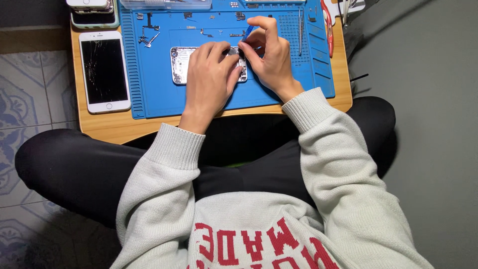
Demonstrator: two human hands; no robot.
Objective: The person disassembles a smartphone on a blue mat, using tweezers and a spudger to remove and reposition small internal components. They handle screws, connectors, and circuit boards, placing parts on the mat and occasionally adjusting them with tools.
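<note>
1. A wooden table [99,130] carries a blue work mat [159,94]; a white phone with a cracked screen [104,71] lies well to the left.
2. The opened phone body [180,65] lies mid-mat, long axis left-right.
3. The left hand [209,74] presses flat on its right half, fingers closed on nothing.
4. The right hand [269,55], just beside, pinches a blue tool [248,33] angled down at that end.

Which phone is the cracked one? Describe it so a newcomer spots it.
Start at the small wooden table and its blue rubber work mat. Left of the mat, on bare wood, lies the white smartphone with a cracked black screen. Unlike the opened phone shell on the mat, it is whole, untouched.
</note>
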